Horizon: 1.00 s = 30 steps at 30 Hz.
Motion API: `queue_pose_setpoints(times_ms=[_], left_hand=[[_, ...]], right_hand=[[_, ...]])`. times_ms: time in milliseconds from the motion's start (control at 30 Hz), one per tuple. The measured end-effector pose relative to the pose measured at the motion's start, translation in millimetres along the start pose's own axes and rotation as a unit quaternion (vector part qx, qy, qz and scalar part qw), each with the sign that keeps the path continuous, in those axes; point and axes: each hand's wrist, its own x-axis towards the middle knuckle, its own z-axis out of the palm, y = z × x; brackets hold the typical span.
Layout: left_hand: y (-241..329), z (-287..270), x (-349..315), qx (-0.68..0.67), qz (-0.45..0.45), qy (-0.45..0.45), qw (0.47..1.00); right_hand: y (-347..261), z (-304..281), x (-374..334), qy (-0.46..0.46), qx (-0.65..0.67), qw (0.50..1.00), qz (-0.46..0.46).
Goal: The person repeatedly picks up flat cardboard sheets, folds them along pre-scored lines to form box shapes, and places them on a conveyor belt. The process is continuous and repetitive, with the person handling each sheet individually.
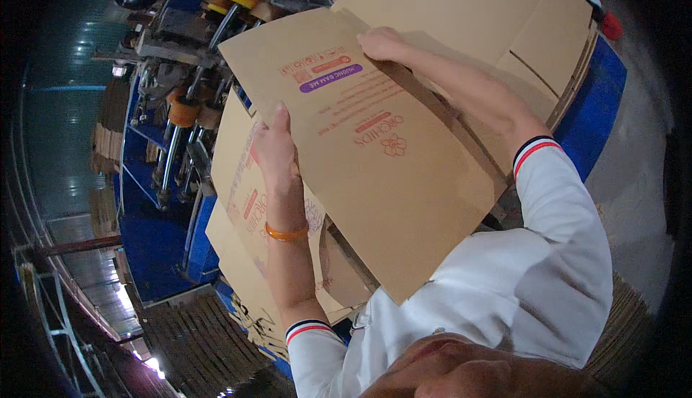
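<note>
Between my two hands is a flat brown cardboard sheet [404,203] with red print and a purple band, tilted in front of my body. My left hand [275,149] grips its left edge, the thumb lying on the printed face and the other fingers hidden behind. At the far right edge my right hand [382,43] is closed on the same sheet, fingers curled over the border. Under my left forearm lies a stack of printed cardboard sheets [238,175]. Beyond my right hand spreads a pile of plain, slotted cardboard sheets [476,16].
A machine with metal shafts and orange rollers [184,110] stands at the far left, on a blue frame [155,232]. A blue surface [595,110] edges the right pile. Bundled cardboard stacks [202,340] sit at lower left. Grey floor [638,203] shows at right.
</note>
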Motion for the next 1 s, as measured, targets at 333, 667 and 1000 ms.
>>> queue_pose_setpoints(times_ms=[333,667,1000], left_hand=[[-59,1,18,-0.093,-0.007,0.0,0.996],[-58,-41,38,-0.191,-0.148,-0.06,0.969],[-61,-8,23,-0.049,-0.071,-0.009,0.996]], right_hand=[[36,11,20,0.043,0.192,0.976,0.09],[4,-53,-54,-0.313,0.044,0.933,0.17],[39,-1,-100,-0.07,0.387,0.9,0.186]])
